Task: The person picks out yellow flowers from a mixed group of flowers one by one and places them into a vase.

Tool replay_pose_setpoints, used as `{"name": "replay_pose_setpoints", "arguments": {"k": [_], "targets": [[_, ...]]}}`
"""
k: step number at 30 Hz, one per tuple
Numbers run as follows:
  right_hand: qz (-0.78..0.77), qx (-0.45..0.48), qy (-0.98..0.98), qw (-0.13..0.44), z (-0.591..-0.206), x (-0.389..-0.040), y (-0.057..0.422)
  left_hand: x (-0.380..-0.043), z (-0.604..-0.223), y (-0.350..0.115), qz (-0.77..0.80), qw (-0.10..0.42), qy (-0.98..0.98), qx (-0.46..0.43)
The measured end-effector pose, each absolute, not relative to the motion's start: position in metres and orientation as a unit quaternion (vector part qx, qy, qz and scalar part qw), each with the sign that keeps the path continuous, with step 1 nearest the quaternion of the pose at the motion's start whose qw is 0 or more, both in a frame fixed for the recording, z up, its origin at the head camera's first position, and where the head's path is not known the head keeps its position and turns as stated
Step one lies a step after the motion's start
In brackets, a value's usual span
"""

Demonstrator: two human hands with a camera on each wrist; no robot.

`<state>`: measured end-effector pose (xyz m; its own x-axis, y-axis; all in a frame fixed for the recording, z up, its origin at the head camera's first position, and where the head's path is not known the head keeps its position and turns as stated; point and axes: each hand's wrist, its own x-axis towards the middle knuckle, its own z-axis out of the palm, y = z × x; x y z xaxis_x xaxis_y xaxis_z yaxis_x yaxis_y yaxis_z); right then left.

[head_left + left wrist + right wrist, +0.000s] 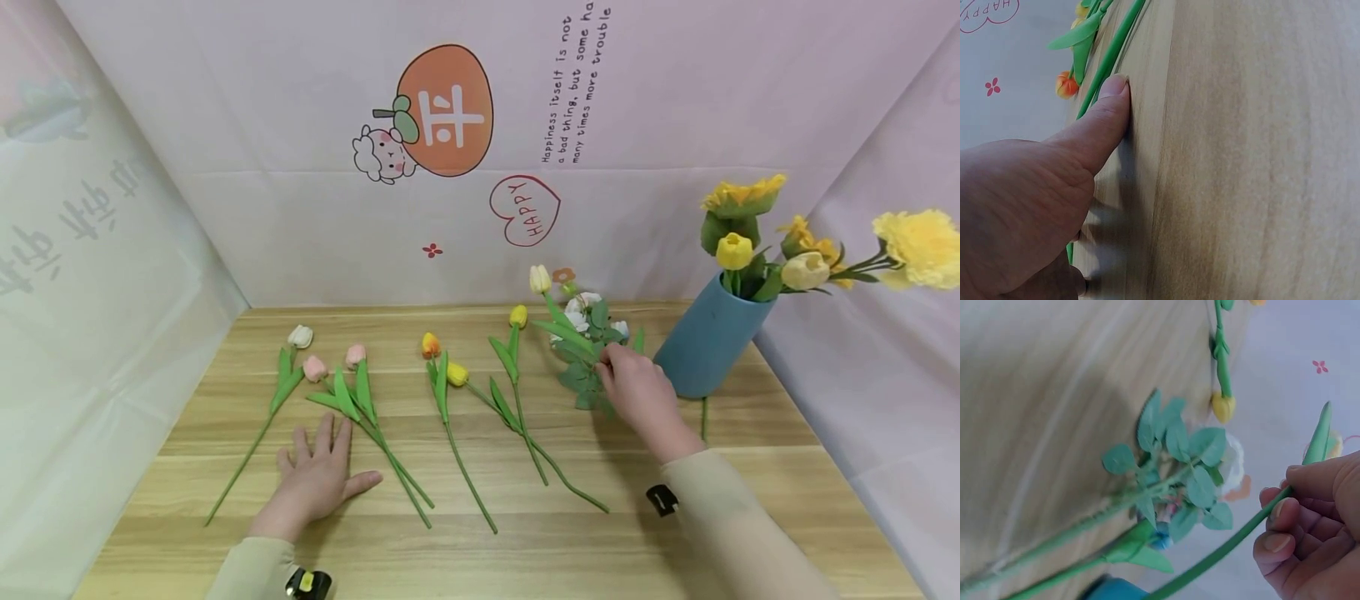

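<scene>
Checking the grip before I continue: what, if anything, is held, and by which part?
The right hand pinches the cream tulip by its green stem, just below the leaves; the left hand holds nothing.

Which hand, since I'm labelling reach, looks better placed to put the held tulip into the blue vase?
The right hand, I'd judge: it pinches the cream tulip by its stem, close to the blue vase. The left hand is spread and empty by the pink tulips, farther from the vase.
</scene>
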<state>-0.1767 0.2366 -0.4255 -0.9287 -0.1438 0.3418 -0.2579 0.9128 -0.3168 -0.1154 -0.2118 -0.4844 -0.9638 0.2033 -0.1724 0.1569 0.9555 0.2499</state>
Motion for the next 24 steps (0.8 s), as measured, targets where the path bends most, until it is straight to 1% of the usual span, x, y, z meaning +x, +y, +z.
{"name": "replay_pose_setpoints", "arguments": {"k": [7,20,24], "targets": [[0.167,0.110,-0.954,0.223,-0.412,-0.176,0.242,-0.114,-0.481,-0.211,0.114,0.106,0.984,0.090],[0.124,0.178,-0.904,0.368,-0.391,-0.179,0.249,-0.113,-0.482,-0.211,0.119,0.105,0.983,0.090],[0.112,0.199,-0.887,0.403,-0.384,-0.179,0.248,-0.113,-0.482,-0.211,0.117,0.102,0.984,0.091]]}}
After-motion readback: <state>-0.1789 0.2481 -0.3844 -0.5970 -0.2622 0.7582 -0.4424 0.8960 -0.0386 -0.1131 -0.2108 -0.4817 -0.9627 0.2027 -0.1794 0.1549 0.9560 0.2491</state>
